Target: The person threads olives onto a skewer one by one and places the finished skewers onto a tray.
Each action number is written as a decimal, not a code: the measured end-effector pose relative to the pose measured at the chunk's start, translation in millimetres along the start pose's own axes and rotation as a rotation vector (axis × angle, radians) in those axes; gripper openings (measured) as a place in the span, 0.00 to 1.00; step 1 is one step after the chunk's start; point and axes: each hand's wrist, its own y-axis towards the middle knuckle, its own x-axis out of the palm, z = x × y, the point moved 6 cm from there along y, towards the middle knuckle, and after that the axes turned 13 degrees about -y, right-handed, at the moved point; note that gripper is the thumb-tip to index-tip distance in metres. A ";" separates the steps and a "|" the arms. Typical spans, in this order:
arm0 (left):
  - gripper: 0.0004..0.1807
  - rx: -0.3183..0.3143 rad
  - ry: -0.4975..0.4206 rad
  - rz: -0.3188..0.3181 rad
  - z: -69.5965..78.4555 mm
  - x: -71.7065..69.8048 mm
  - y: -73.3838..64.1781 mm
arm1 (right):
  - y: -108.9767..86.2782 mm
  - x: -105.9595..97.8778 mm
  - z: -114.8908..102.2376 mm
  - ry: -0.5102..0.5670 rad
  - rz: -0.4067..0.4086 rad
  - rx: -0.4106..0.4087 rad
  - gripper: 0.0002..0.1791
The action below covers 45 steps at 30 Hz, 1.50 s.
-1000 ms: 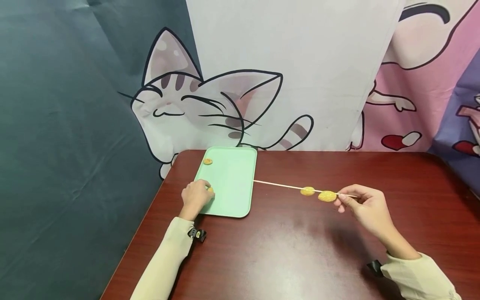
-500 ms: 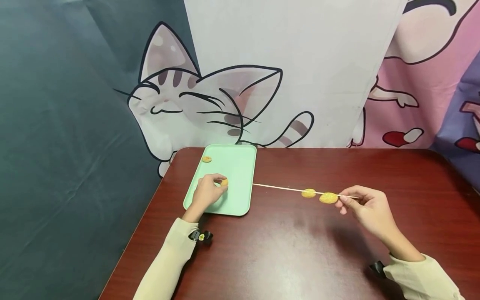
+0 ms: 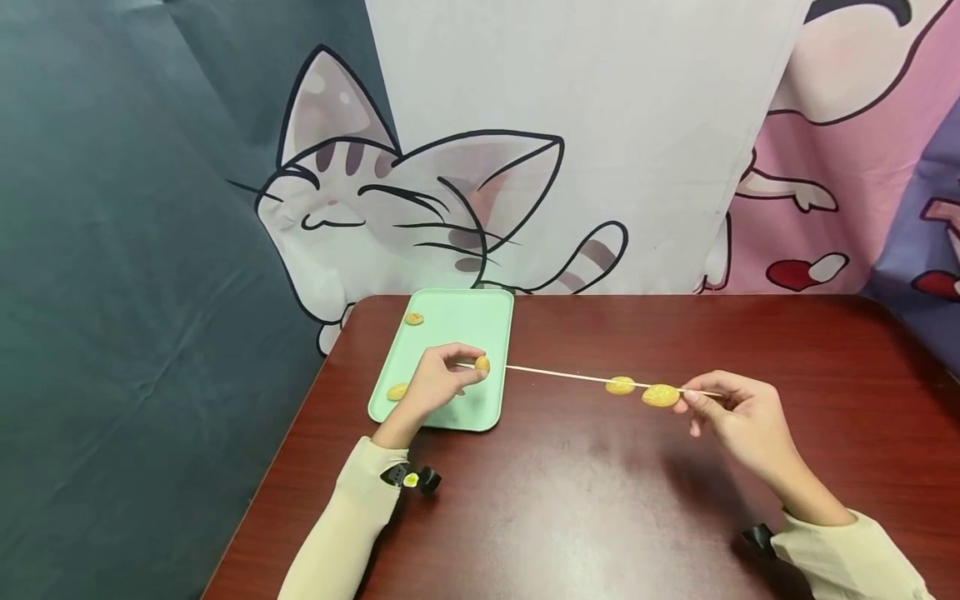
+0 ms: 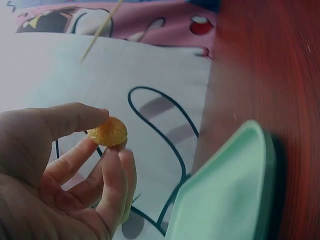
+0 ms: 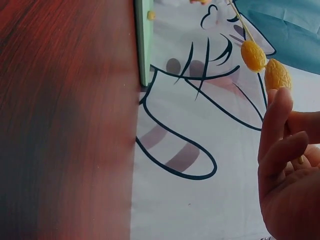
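My left hand [image 3: 435,385], over the tray, pinches a small yellow wrinkled oval piece [image 3: 482,364] between thumb and fingertips; the same piece [image 4: 108,132] shows close up in the left wrist view. In my right hand [image 3: 741,417] the near end of a thin wooden skewer [image 3: 558,374] is pinched, pointing left. Two yellow wrinkled pieces are threaded on it: one [image 3: 661,396] beside the fingertips, the other [image 3: 620,386] a little farther along. The left wrist view has the skewer's tip [image 4: 83,59] apart from the pinched piece.
A pale green tray [image 3: 457,321] lies on the reddish-brown table [image 3: 585,483]. Another yellow piece [image 3: 414,319] is at its far left corner, and one more [image 3: 397,392] sits near its left edge, by the left wrist. A cat-printed cloth [image 3: 645,150] hangs behind the table.
My left hand has lifted a yellow piece from the tray's left side and carried it right, toward the skewer's far end, uncovering another piece. The right hand holds almost still.
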 end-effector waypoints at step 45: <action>0.13 -0.094 -0.503 -0.180 -0.3 42.6 -5.0 | -6.3 -22.4 10.2 -0.048 0.053 0.011 0.08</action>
